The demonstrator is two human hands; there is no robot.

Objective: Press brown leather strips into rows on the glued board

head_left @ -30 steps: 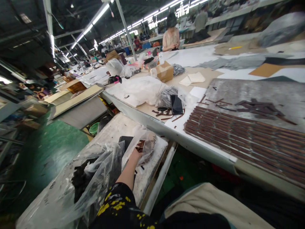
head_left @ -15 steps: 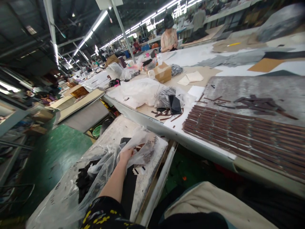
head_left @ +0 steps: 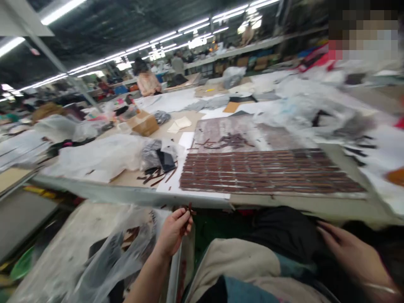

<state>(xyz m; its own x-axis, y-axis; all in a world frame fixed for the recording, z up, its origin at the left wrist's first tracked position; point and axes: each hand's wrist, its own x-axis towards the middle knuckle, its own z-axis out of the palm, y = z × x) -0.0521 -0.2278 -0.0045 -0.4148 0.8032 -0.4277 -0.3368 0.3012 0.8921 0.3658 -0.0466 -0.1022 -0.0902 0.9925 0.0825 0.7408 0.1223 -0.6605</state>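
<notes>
Leftmost, a green plastic basin (head_left: 22,264) sits low beside a pale, scuffed bench (head_left: 67,235). On the bench lies a clear plastic bag (head_left: 109,259) with brown pieces visible inside. Above, white fluorescent tubes (head_left: 63,11) run beneath a dark ceiling; farther back, a co-worker in a pale pink top (head_left: 148,83) is at a table.

Near the corner of the bench, the left hand (head_left: 177,229) has thumb and forefinger closed on small dark-brown strips (head_left: 190,208), held just off the near edge of a long worktable (head_left: 202,201). On this table, a crumpled translucent plastic sheet (head_left: 101,153) precedes a brown cardboard box (head_left: 143,123), followed by a grey board (head_left: 210,126) bearing parallel rows of brown strips (head_left: 252,171).

At right, the right hand (head_left: 355,252) rests on black cloth (head_left: 290,231), fingers extended; whether they grip it cannot be determined.
</notes>
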